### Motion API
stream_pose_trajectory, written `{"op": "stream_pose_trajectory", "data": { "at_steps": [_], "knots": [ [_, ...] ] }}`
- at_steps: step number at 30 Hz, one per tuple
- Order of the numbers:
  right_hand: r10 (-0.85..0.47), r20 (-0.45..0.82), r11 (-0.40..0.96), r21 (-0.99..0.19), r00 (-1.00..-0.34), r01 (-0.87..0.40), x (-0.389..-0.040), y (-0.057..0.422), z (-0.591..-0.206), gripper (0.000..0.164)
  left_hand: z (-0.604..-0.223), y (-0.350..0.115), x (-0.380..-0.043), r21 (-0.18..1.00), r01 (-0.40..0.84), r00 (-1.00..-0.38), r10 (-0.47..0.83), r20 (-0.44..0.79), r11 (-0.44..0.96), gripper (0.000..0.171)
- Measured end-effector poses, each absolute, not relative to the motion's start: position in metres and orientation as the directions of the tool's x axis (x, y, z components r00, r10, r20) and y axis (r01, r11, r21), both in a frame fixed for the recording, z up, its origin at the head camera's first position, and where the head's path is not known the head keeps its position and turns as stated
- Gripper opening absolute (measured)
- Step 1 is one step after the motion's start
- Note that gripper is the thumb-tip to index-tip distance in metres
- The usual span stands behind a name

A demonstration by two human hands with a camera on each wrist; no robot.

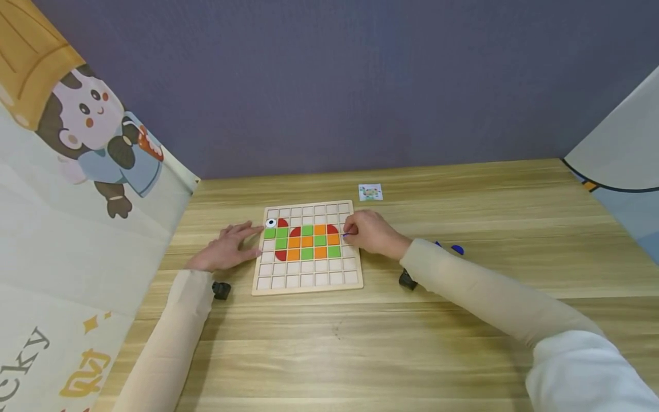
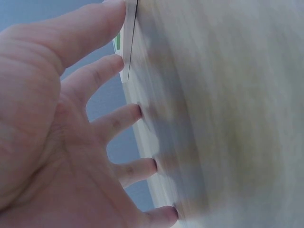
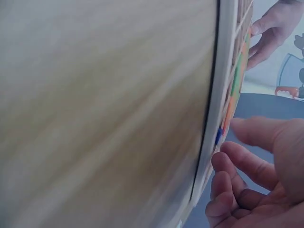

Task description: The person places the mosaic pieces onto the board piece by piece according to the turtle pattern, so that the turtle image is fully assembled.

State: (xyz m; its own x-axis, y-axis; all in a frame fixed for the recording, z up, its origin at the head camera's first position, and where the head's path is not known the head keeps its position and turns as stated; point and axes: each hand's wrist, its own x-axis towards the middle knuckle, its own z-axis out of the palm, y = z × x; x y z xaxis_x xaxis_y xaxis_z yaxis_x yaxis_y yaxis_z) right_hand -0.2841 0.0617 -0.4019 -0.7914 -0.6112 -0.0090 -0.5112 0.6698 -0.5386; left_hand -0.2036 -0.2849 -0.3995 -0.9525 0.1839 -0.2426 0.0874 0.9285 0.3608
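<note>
A wooden grid board [image 1: 307, 290] holds green, orange and red pieces and a round eye piece [image 1: 271, 223]. My left hand [image 1: 226, 249] rests at its left edge, fingers spread, with the thumb and index finger touching the rim; the left wrist view shows that palm [image 2: 61, 142] with nothing in it. At the right side of the board, my right hand [image 1: 374, 233] pinches a small blue piece [image 3: 218, 136] between thumb and index fingertips, over a cell beside the orange and red pieces. The fingers hide most of the blue piece in the head view.
A blue half-round piece [image 1: 457, 249] lies on the table right of the board, with another blue piece [image 1: 438, 244] partly behind the right sleeve. Behind the board's right corner lies a small picture card [image 1: 370, 192]. A dark partition [image 1: 360, 86] rises along the table's back edge.
</note>
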Motion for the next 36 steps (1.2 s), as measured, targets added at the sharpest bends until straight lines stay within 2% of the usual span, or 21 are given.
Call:
{"op": "stream_pose_trajectory", "data": {
  "at_steps": [8, 22, 29, 36],
  "knots": [
    [-0.594, 0.017, 0.683, -0.519, -0.805, -0.514, -0.286, 0.104, -0.389, 0.02, -0.399, -0.284, -0.204, 0.355, 0.082, -0.955, 0.175, -0.241, 0.931, 0.068],
    [-0.632, -0.003, 0.69, -0.458, -0.775, -0.561, -0.28, 0.206, -0.384, 0.019, -0.4, -0.287, -0.203, 0.365, 0.092, -0.953, 0.189, -0.239, 0.926, 0.068],
    [-0.663, -0.056, 0.686, -0.444, -0.747, -0.576, -0.266, 0.234, -0.393, 0.024, -0.399, -0.287, -0.201, 0.364, 0.086, -0.953, 0.184, -0.243, 0.927, 0.068],
    [-0.65, 0.013, 0.677, -0.444, -0.76, -0.587, -0.255, 0.241, -0.401, 0.024, -0.399, -0.286, -0.201, 0.367, 0.11, -0.953, 0.203, -0.225, 0.924, 0.067]
  ]
}}
